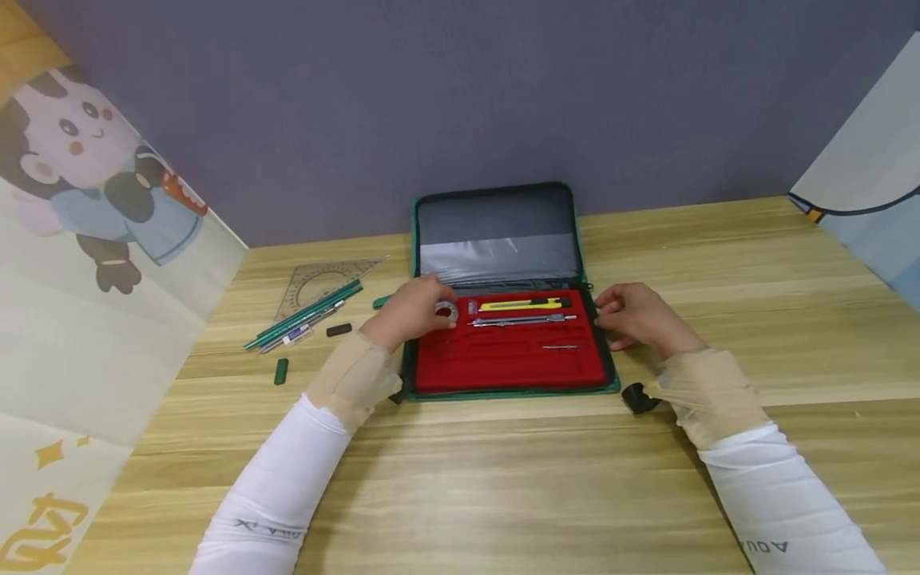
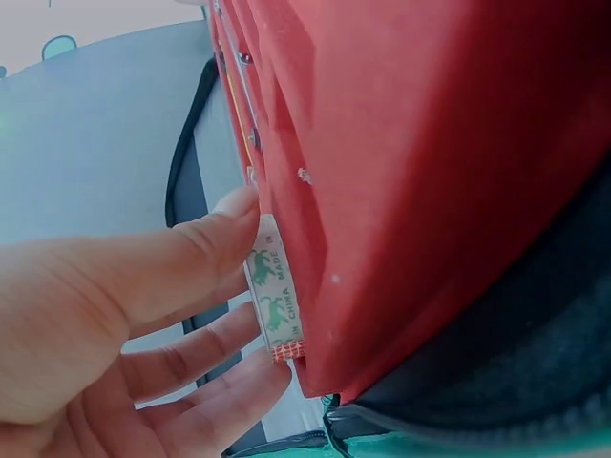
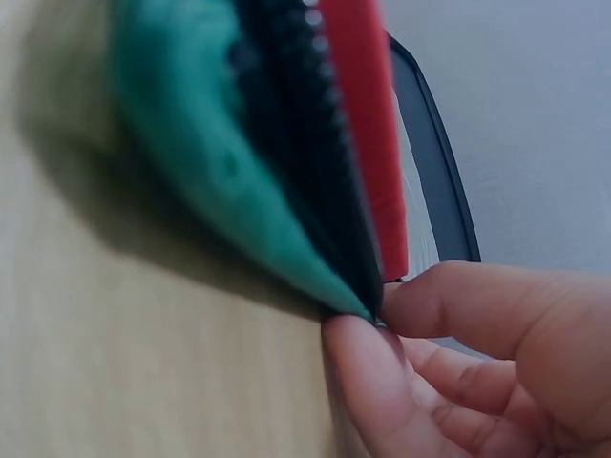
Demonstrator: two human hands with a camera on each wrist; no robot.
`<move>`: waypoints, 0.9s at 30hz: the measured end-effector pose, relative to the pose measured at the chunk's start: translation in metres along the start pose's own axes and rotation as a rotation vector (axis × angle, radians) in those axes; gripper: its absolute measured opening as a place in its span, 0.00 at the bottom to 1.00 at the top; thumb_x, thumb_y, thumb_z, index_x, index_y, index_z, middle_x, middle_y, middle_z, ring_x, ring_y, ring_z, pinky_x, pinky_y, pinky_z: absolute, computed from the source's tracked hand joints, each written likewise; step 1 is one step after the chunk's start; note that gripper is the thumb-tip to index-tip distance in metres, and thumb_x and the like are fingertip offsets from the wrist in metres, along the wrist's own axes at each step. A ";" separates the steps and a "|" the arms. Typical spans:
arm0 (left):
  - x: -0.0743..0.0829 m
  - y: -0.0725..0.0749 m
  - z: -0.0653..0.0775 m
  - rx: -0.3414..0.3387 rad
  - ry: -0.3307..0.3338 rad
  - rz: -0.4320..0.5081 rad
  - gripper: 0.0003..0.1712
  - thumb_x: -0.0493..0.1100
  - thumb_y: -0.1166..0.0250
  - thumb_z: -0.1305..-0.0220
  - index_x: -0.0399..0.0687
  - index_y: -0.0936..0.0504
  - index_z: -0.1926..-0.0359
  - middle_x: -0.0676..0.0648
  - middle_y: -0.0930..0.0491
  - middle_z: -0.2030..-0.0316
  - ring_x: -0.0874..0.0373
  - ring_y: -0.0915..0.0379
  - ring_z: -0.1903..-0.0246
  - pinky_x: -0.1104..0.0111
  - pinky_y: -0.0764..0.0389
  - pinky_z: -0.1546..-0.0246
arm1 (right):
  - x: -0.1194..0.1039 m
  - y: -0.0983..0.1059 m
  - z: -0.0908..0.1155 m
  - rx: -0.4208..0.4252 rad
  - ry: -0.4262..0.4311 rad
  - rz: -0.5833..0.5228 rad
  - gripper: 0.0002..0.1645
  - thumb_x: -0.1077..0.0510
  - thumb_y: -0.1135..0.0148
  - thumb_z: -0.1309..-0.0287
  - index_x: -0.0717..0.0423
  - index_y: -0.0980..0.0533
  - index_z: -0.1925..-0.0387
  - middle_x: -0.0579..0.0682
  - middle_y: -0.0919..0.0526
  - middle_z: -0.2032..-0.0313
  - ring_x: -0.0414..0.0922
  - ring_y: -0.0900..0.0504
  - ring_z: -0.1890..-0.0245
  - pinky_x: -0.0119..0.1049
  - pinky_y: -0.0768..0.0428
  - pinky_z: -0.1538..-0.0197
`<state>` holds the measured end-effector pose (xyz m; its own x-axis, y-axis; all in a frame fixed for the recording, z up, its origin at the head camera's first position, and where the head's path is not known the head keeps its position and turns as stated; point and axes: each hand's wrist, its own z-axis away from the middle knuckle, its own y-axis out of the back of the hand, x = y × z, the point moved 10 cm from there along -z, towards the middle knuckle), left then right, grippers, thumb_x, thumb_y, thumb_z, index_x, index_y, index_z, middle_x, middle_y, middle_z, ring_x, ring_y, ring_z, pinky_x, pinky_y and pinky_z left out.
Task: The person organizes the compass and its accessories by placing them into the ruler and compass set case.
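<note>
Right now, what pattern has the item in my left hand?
Green animal figures and lettering on white; the item shows best in the left wrist view.

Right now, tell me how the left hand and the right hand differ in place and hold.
The left hand is at the left end of the red tray, while the right hand is at the right edge of the green case. The left hand holds a small item printed with green animals; the right hand pinches the case's edge. Both wear beige wrist wrapping and white sleeves.
</note>
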<state>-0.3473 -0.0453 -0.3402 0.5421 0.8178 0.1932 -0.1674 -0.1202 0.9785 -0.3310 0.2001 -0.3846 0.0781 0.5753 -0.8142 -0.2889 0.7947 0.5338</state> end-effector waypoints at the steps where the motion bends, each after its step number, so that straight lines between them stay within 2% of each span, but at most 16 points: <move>1: 0.000 0.000 0.000 0.002 -0.003 -0.001 0.18 0.45 0.32 0.48 0.43 0.20 0.56 0.46 0.23 0.60 0.54 0.31 0.60 0.64 0.29 0.57 | 0.000 0.000 0.000 -0.002 -0.002 -0.001 0.21 0.68 0.45 0.47 0.73 0.36 0.51 0.60 0.30 0.63 0.44 0.25 0.73 0.39 0.20 0.74; 8: -0.003 -0.002 0.000 -0.003 0.007 -0.014 0.17 0.45 0.32 0.49 0.44 0.19 0.58 0.46 0.23 0.61 0.55 0.32 0.61 0.64 0.29 0.57 | 0.001 0.000 0.000 -0.003 0.001 -0.008 0.21 0.69 0.45 0.47 0.73 0.36 0.51 0.60 0.30 0.63 0.44 0.25 0.72 0.39 0.20 0.74; 21: -0.005 -0.005 -0.003 -0.029 0.026 -0.022 0.21 0.46 0.32 0.49 0.41 0.21 0.54 0.45 0.22 0.58 0.54 0.32 0.58 0.64 0.31 0.54 | 0.001 0.000 0.000 -0.003 -0.007 -0.004 0.22 0.68 0.45 0.47 0.73 0.36 0.51 0.61 0.30 0.62 0.45 0.24 0.70 0.39 0.20 0.73; 27: -0.003 -0.004 0.001 -0.031 0.024 -0.007 0.20 0.45 0.33 0.47 0.42 0.21 0.53 0.46 0.23 0.57 0.54 0.32 0.58 0.64 0.30 0.55 | 0.000 0.000 0.000 -0.001 -0.006 0.010 0.21 0.68 0.45 0.47 0.73 0.36 0.51 0.61 0.30 0.62 0.45 0.24 0.72 0.39 0.20 0.73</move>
<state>-0.3480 -0.0480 -0.3445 0.5233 0.8321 0.1838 -0.1893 -0.0969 0.9771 -0.3305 0.1999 -0.3847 0.0812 0.5846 -0.8072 -0.2908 0.7885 0.5419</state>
